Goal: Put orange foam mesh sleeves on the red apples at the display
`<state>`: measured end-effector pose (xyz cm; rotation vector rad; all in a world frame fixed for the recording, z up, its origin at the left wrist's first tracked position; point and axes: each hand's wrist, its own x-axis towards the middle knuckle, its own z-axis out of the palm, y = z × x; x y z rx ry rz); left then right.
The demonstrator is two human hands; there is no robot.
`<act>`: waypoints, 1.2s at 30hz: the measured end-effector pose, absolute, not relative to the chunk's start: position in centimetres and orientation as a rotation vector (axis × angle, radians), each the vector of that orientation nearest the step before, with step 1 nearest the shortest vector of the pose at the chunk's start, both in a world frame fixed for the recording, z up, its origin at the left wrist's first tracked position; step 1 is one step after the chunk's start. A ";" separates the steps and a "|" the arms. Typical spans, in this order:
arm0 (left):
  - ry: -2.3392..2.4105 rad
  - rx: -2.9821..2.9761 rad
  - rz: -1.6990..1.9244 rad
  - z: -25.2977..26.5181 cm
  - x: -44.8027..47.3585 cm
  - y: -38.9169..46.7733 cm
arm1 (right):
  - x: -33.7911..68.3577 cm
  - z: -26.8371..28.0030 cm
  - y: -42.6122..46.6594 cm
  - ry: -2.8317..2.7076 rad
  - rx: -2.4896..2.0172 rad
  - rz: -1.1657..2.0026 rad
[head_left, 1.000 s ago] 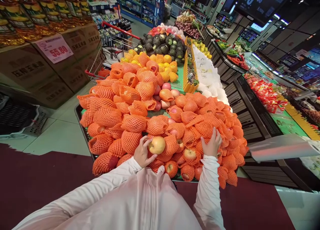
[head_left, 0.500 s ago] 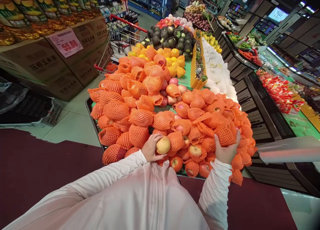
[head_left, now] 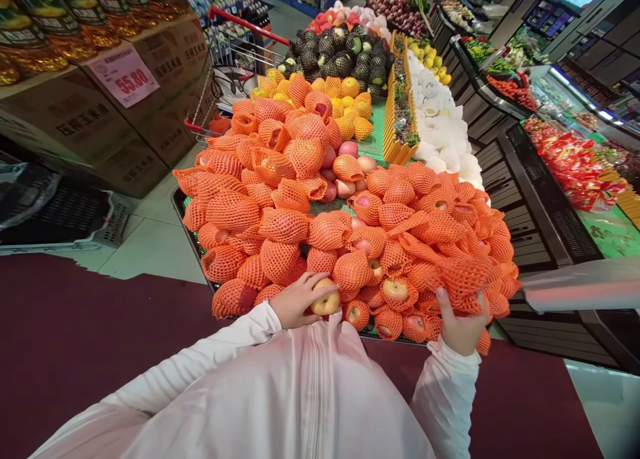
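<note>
My left hand (head_left: 299,302) is closed around a bare yellowish apple (head_left: 326,304) at the near edge of the fruit heap, close to my jacket zip. On the right, my right hand (head_left: 461,322) grips an orange foam net sleeve (head_left: 466,277), its fingers partly hidden by the mesh. The sleeve is blurred and sags; whether fruit is inside I cannot tell. Beneath and around both hands lie many apples in orange foam nets (head_left: 283,224), some with pale tops showing. Several bare pink apples (head_left: 346,187) rest in the middle of the heap.
Beyond the apples are oranges (head_left: 349,106), dark netted fruit (head_left: 341,58) and a yellow divider (head_left: 399,154) beside white-wrapped fruit (head_left: 443,122). A shopping cart (head_left: 250,20) stands at the back left, near boxes (head_left: 107,116) with oil bottles. A plastic bag roll (head_left: 583,286) sits at right.
My right hand has moved down and slightly right, drawing the foam net sleeve with it. My left hand has come a little closer to my body with the apple. The view has shifted slightly.
</note>
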<state>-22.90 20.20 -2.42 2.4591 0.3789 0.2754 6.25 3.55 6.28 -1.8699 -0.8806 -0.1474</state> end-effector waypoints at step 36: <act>0.533 1.266 0.644 1.0 -21.0 19.8 | -3.8 2.8 8.8 -1.198 -1.507 0.624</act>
